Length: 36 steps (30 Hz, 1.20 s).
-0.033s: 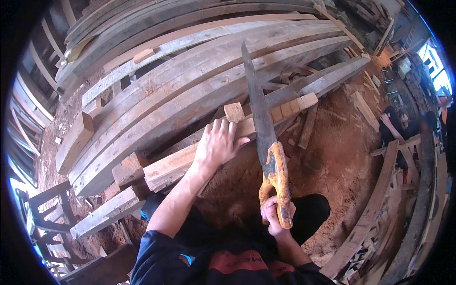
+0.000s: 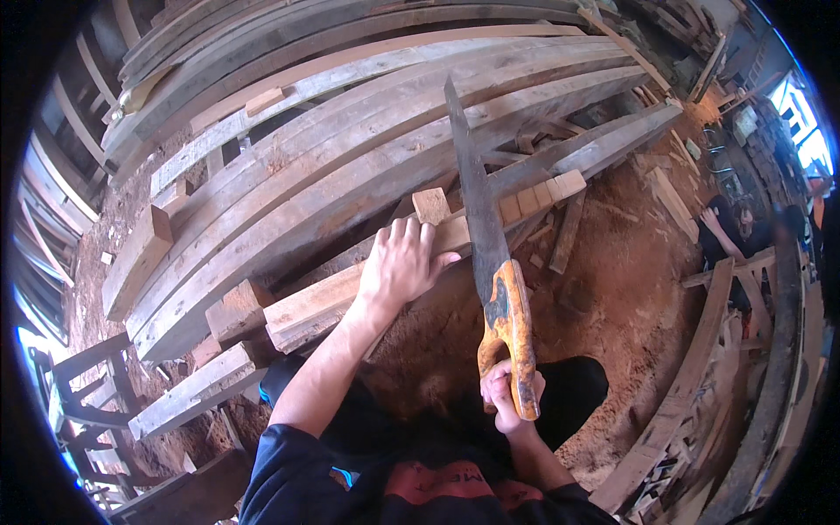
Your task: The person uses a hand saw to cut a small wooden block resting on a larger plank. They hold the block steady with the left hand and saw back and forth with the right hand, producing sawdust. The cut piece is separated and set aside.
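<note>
Step in hand looks like hand-sawing across a wooden beam. Right hand (image 2: 502, 395) has its fingers clamped on the handle (image 2: 514, 337) of the saw (image 2: 490, 262), an orange, worn-looking grip low in front of the body. Blade points away from the person, crosses the beam (image 2: 308, 299) just right of the left hand, tip reaching out over the grey beams (image 2: 367, 178). Can't tell if the teeth sit in a cut or only lie against the wood.

Left hand (image 2: 395, 268) on top of the beam: fingers close together and bent toward the far edge, thumb apart and pointing at the blade. Underside hidden, so can't tell if it grips or only presses.

Beam lies slantwise, near end lower left by a wood chunk (image 2: 238, 312), far end upper right. Several crosswise lines (image 2: 528, 203) on the far part, right of the blade; cuts or marks, can't tell. A small block (image 2: 430, 206) is just beyond the left fingertips.

Next move, my judgement: a stroke calls for a steady beam under the left hand, the blade kept in line, and the thumb clear, as it's near the blade. Beam could shift if the press is light.

Containers: can't make out any near the hands, so no contents to log. Around: reddish ground (image 2: 573, 319), long boards (image 2: 678, 407) at right, another person's arm (image 2: 723, 234) beyond them, well apart.
</note>
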{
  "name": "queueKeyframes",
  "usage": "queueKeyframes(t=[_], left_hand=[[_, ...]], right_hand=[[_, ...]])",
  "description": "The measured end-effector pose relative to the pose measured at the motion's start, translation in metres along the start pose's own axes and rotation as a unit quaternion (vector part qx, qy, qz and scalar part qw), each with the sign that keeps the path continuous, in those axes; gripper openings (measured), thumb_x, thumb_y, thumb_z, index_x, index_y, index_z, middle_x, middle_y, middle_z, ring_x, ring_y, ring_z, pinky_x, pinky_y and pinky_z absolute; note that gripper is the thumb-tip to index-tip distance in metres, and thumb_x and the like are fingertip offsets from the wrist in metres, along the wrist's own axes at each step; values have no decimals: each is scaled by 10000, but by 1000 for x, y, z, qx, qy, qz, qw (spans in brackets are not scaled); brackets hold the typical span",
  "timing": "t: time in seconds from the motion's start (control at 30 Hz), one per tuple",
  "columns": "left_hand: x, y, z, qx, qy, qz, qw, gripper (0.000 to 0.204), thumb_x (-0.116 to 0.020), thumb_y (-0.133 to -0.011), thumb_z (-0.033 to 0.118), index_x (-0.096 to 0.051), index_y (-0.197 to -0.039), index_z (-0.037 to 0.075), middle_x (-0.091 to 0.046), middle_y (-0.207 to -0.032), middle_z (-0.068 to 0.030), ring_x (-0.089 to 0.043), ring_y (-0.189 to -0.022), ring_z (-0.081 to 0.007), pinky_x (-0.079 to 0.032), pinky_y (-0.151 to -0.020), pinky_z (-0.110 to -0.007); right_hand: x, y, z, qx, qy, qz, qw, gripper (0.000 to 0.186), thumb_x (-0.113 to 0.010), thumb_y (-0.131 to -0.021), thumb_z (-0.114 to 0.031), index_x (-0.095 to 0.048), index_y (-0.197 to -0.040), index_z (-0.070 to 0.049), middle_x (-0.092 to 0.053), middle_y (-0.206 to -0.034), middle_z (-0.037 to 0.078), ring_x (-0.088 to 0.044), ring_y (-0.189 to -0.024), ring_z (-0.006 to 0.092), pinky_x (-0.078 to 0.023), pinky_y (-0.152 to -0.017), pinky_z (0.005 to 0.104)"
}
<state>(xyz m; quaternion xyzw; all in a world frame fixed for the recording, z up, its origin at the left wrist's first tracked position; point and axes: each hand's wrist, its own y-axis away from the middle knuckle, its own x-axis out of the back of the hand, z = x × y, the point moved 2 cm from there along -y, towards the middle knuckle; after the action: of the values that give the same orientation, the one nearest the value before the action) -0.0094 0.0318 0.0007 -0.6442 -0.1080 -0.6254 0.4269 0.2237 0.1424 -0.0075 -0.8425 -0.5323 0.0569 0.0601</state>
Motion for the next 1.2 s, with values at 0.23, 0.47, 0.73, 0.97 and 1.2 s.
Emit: queueKeyframes(t=[0.23,0.47,0.73,0.97,1.2], left_hand=[[7,8,-5,32,-14,-39,999,652,-514,-884,631,-581,-975,-11,-592,-879,-152,-589,-894,-299,-478,-795,-411],[2,5,-10,3,23,-53,998,625,-506,-916,594,-560,-1012,-21,-598,-929,-173,-592,-890,-314,-481,-769,-418],[-3,2,-12,23,48,-80,995,574,-491,-951,541,-560,-1011,-26,-605,-936,-196,-606,-909,-331,-481,-789,-435],[-2,-4,-10,46,26,-66,996,558,-510,-952,504,-564,-1062,-41,-610,-938,-194,-602,-908,-329,-482,-773,-439],[-1,-2,-14,36,44,-66,996,520,-560,-938,452,-561,-1030,-60,-590,-899,-191,-591,-886,-338,-483,-769,-442]], right_hand=[[-1,-3,-7,-48,-107,18,993,188,-648,-894,-143,-572,-783,-11,-556,-606,17,-506,-510,90,-380,-483,243],[0,-2,-5,-20,0,6,1000,180,-644,-878,-140,-579,-767,-14,-580,-619,28,-544,-540,117,-415,-520,255],[-30,-44,-42,37,126,-54,990,147,-709,-822,4,-582,-766,-42,-531,-600,-14,-491,-517,69,-377,-466,255],[15,2,-7,-121,26,-9,992,115,-685,-827,-66,-598,-754,-50,-602,-633,19,-576,-537,123,-454,-514,285],[24,-2,-12,-34,41,-76,996,240,-749,-847,-206,-594,-777,-38,-608,-629,48,-600,-554,163,-475,-540,285]])
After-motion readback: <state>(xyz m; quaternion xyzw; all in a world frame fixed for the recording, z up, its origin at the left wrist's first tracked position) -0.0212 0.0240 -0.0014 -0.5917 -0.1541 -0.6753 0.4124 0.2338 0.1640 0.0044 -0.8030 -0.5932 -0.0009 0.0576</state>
